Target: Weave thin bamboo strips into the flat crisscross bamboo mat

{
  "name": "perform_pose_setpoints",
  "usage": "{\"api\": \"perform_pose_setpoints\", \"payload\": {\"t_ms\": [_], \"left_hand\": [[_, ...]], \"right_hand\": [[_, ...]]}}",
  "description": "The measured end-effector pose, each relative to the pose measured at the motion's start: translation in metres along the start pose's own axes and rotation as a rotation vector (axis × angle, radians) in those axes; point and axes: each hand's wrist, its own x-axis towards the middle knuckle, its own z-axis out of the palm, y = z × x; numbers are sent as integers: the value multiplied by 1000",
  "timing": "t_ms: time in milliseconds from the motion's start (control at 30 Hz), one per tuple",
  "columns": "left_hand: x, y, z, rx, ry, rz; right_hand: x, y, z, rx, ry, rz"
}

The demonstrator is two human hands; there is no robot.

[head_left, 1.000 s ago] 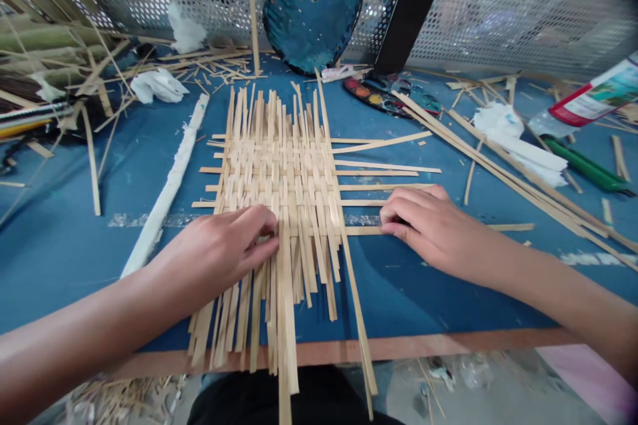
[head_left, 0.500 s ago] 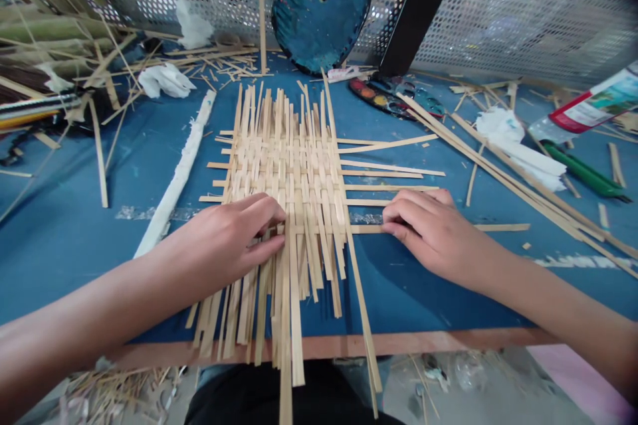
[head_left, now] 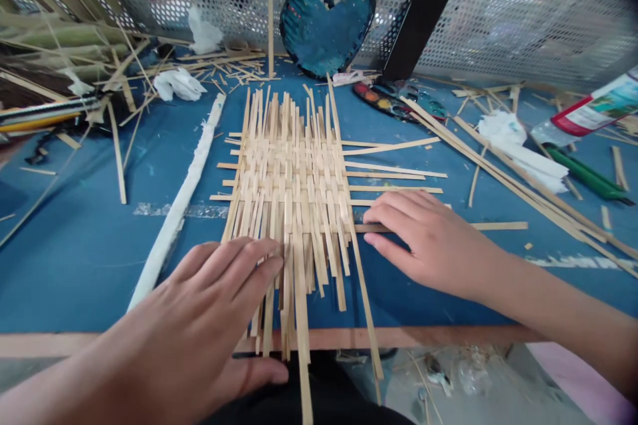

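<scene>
A partly woven mat [head_left: 294, 179] of thin bamboo strips lies on the blue tabletop, its long upright strips reaching past the front edge. My left hand [head_left: 219, 299] rests palm down over the loose strip ends at the mat's lower left, fingers stretched and thumb well apart. Right of the mat, my right hand [head_left: 419, 232] has its thumb and forefinger apart on either side of the lowest cross strip [head_left: 498, 226], which runs from the weave under the hand. Whether the other fingers touch that strip is hidden.
A white strip [head_left: 182, 192] lies left of the mat. Loose long bamboo strips [head_left: 493, 172], crumpled tissue [head_left: 501, 126], a green-handled tool [head_left: 588, 172] and a bottle [head_left: 588, 106] are on the right. A paint palette [head_left: 381, 101], phone [head_left: 419, 26] and blue heart-shaped piece [head_left: 326, 33] stand behind.
My left hand has come off the weave, moved down toward me and spread its fingers. My right hand has slid left along the cross strip toward the mat, and its pinch has opened.
</scene>
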Motion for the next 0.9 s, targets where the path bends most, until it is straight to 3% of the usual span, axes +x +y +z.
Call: {"api": "perform_pose_setpoints", "payload": {"t_ms": [133, 267, 333, 500, 633, 767, 900], "left_hand": [[-5, 13, 9, 52, 5, -16], [-2, 19, 5, 131, 33, 13], [-2, 19, -1, 135, 47, 14], [-4, 17, -13, 37, 91, 74], [-5, 22, -11, 83, 111, 89], [-8, 28, -10, 105, 65, 55], [-2, 21, -17, -73, -46, -53]], "right_hand": [[25, -23, -1, 110, 50, -179], [43, -37, 18, 287, 44, -511], [44, -36, 29, 329, 35, -605], [41, -28, 38, 311, 52, -606], [40, -32, 36, 280, 54, -614], [40, -36, 37, 235, 73, -601], [41, -36, 40, 191, 96, -628]]}}
